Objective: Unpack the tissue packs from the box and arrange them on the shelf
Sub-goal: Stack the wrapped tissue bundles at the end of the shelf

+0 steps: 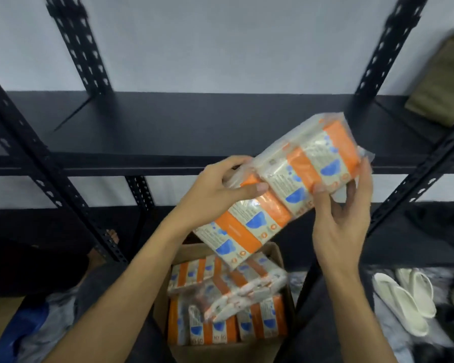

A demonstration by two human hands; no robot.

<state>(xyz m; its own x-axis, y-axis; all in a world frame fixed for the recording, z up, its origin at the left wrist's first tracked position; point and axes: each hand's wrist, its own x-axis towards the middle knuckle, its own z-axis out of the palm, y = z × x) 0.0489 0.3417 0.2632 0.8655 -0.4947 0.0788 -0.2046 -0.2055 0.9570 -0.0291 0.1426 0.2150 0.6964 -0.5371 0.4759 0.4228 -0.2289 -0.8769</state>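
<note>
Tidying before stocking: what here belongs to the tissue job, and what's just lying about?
Job: tissue bundle held by left hand and right hand; box of packs; black shelf.
Lying about: white slippers; olive bag.

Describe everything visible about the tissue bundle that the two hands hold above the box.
The tissue bundle is a row of packs in clear, glossy plastic wrap, each cream with an orange band and blue shapes. It is tilted, its right end higher, in the air before the black shelf and above the open cardboard box. The left hand grips its middle; the right hand holds its upper end.
</note>
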